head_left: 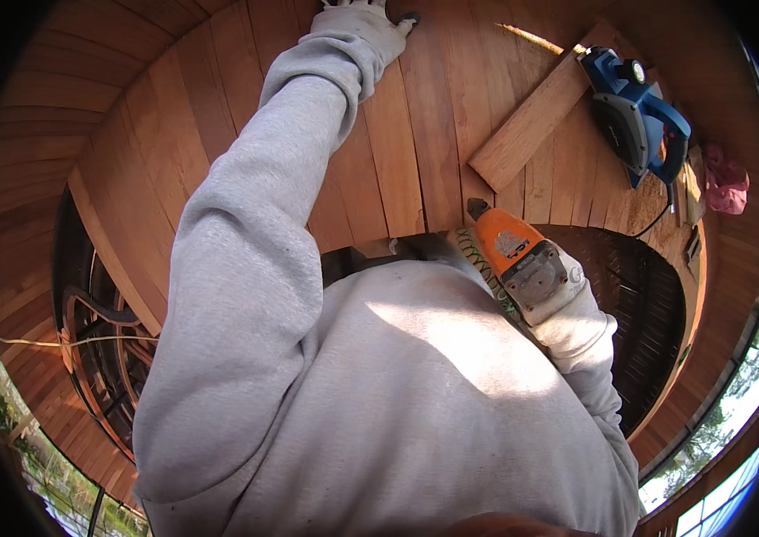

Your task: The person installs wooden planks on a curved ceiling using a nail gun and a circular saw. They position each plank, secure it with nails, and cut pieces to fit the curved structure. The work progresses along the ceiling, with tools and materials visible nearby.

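My left arm stretches far forward over the reddish wooden planks [437, 134]. At the upper edge, my gloved left hand [363, 20] rests against the planks with its thumb out to the side, and its fingertips are partly cut off by the frame. Close to my body on the right, my gloved right hand [567, 286] is closed around an orange nail gun [506, 243]. The tool's dark nose points up and left toward the near ends of the planks. A green coiled air hose [476, 253] hangs beside it, partly hidden by my body.
A loose board [527, 125] lies slantwise across the planks at the right. Beside it sits a blue electric planer [634, 116] with a black cord. Farther right is a pink cloth [725, 182]. Curved plank walls surround me, and a thin cable [84, 341] crosses at the left.
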`<action>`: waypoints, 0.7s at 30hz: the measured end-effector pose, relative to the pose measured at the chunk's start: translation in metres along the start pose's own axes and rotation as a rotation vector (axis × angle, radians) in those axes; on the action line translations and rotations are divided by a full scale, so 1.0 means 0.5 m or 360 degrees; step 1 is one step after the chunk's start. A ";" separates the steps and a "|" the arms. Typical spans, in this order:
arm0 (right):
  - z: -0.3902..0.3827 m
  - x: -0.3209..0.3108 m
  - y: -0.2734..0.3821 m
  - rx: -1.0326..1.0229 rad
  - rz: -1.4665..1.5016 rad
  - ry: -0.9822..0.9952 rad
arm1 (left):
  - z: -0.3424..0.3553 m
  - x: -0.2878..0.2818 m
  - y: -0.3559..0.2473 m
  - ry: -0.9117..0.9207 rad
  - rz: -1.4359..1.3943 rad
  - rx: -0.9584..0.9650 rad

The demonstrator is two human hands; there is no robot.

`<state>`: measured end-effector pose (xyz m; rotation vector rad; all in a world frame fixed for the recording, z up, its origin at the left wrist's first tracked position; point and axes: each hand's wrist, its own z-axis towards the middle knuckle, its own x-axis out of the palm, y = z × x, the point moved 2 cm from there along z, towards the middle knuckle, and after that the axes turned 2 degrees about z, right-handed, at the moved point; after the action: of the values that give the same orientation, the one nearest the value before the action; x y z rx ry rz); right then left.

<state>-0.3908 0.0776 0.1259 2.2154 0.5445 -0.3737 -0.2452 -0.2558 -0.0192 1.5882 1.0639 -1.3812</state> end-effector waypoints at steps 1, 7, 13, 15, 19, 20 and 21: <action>0.002 -0.013 -0.001 -0.0072 -0.0141 -0.0023 | -0.011 0.033 0.007 -0.0030 -0.0037 -0.0036; 0.042 -0.077 0.000 -0.0562 -0.0460 0.0131 | -0.227 0.036 0.045 0.0047 0.0047 0.0153; 0.113 -0.084 0.069 -0.0880 -0.0587 0.0437 | -0.538 0.049 0.148 -0.0044 -0.0019 -0.0583; 0.124 -0.067 0.111 -0.0998 -0.0921 0.0531 | -0.619 0.070 0.166 -0.0262 -0.0067 -0.0815; 0.185 -0.041 0.131 -0.1148 -0.1117 0.0611 | -0.737 0.059 0.129 -0.1122 -0.0547 -0.0996; 0.196 -0.033 0.137 -0.1140 -0.1110 0.0602 | -0.754 0.048 0.100 -0.0965 -0.0626 -0.1101; 0.204 -0.027 0.147 -0.1187 -0.1142 0.0650 | -0.762 0.083 0.070 -0.0708 -0.1162 -0.1439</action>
<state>-0.3746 -0.0472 0.1147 1.3134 1.4424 -0.0390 -0.0745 0.0891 -0.0129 0.2169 1.7146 -1.2796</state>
